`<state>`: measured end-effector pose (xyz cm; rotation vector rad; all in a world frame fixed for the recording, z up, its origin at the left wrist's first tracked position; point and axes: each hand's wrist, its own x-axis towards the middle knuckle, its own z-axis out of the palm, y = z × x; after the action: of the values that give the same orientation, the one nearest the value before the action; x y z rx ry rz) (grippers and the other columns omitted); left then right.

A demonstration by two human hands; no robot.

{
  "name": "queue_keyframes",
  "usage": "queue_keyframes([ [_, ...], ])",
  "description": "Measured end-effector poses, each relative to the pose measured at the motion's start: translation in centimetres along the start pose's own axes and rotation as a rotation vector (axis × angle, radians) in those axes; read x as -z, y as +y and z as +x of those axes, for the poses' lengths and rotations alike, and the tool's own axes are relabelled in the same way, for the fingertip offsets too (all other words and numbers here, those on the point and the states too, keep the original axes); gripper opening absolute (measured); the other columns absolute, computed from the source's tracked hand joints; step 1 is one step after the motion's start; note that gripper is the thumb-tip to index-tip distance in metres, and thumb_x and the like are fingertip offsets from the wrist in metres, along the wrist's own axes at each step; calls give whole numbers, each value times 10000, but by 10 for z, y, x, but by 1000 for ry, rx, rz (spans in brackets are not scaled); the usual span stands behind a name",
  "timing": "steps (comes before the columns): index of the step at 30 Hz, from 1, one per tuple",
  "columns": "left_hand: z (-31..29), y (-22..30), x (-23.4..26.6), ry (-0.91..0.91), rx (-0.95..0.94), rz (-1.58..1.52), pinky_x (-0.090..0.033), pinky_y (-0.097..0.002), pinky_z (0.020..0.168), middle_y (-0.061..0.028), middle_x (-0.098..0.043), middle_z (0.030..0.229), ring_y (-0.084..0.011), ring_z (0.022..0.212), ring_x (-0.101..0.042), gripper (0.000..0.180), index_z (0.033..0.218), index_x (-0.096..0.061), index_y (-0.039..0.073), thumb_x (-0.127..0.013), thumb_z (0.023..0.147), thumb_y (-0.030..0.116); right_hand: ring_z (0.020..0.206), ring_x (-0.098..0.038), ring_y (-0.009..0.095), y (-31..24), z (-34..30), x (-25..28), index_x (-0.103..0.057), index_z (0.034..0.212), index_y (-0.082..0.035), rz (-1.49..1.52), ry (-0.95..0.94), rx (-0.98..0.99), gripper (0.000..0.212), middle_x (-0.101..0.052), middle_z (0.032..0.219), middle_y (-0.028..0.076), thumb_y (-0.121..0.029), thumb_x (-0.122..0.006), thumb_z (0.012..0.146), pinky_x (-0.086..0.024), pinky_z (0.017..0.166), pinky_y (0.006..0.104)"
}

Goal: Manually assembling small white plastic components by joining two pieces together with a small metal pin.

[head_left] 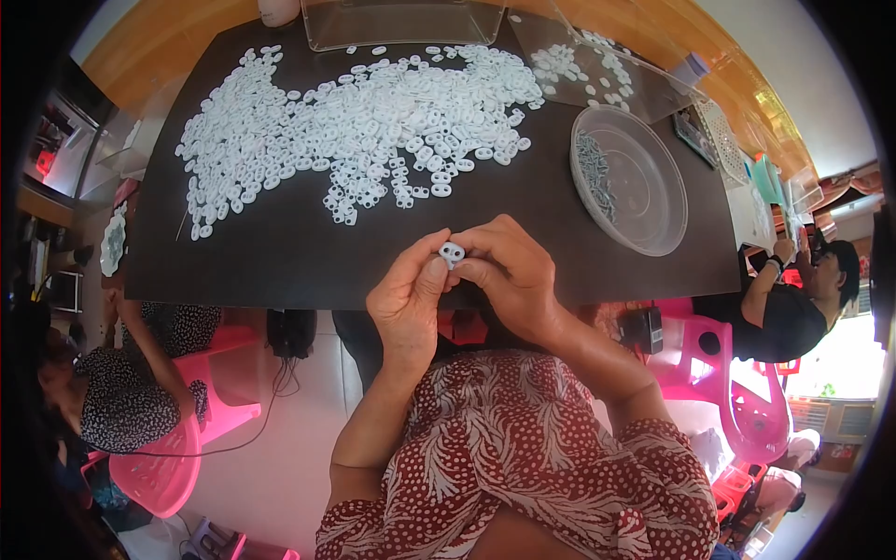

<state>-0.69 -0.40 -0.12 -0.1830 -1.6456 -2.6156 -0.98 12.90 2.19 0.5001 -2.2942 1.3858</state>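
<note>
Clearly, the room crowds in from the left: a seated person in a black-and-white patterned garment point(131, 406) is beside the table's left end, with a pink plastic chair point(159, 471) near them. Pale floor tiles point(299, 434) show right of that chair, with a dark cable point(252, 434) curving across them. The table point(252, 271) has a dark brown top, its near edge toward the wearer. On its left and middle spreads a broad heap of small white two-holed pieces point(373, 117), loose ones straggling at the near side. Beyond the heap, at the far edge, sits a clear plastic bin point(401, 28). In the middle, over the near edge, the left hand point(409, 294) pinches one white two-holed piece point(452, 251) between thumb and fingers; the right hand point(509, 275) grips the same piece from its right side. At far right, more white pieces point(557, 63) lie scattered by a clear panel. Nearer, a round clear tray point(658, 201) holds slim grey metal parts point(595, 173) along its left side. Past the table's right end are another pink chair point(695, 359), a person in black point(784, 317) and a bright opening point(863, 345).
</note>
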Motion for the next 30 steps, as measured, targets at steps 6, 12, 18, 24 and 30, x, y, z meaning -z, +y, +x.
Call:
queue_keyframes([
  [6, 0, 6, -2, -19, 35, 50, -469, -198, 640, -53, -627, 848, -83, 696, -551, 269, 1132, -584, -50, -579, 900, 85, 740, -556, 205, -2, -1, 2, -623, 967, 17, 132, -18, -86, 201, -619, 805, 89, 46, -617, 769, -464, 639, 307],
  [12, 0, 2, 1, 5, 9, 48, -467, -196, 665, -54, -626, 922, -76, 736, -546, 273, 1133, -577, -57, -577, 903, 91, 702, -533, 189, -7, 2, -1, -624, 975, 11, 91, -38, -90, 276, -606, 812, 83, 30, -682, 706, -454, 589, 284],
  [18, -1, 3, -3, 47, -27, 13, -439, -183, 718, -31, -606, 978, -48, 795, -504, 256, 1131, -586, -48, -567, 911, 83, 688, -520, 178, -2, 2, -3, -624, 976, 15, 34, -12, -8, 333, -607, 824, 82, 27, -707, 654, -442, 577, 284],
  [24, -3, 2, -4, 70, -78, 89, -417, -173, 731, -5, -598, 930, -44, 787, -494, 247, 1126, -604, -41, -562, 914, 79, 677, -519, 182, -1, 1, -7, -625, 978, 23, 13, 52, 56, 334, -607, 805, 78, 30, -698, 653, -440, 582, 287],
  [30, -8, -3, -1, 94, -88, 85, -425, -183, 739, -16, -605, 939, -51, 804, -506, 245, 1131, -602, -41, -547, 920, 71, 670, -520, 189, -2, 0, -9, -623, 981, 25, 7, 35, 59, 325, -606, 796, 82, 22, -685, 663, -438, 593, 295],
])
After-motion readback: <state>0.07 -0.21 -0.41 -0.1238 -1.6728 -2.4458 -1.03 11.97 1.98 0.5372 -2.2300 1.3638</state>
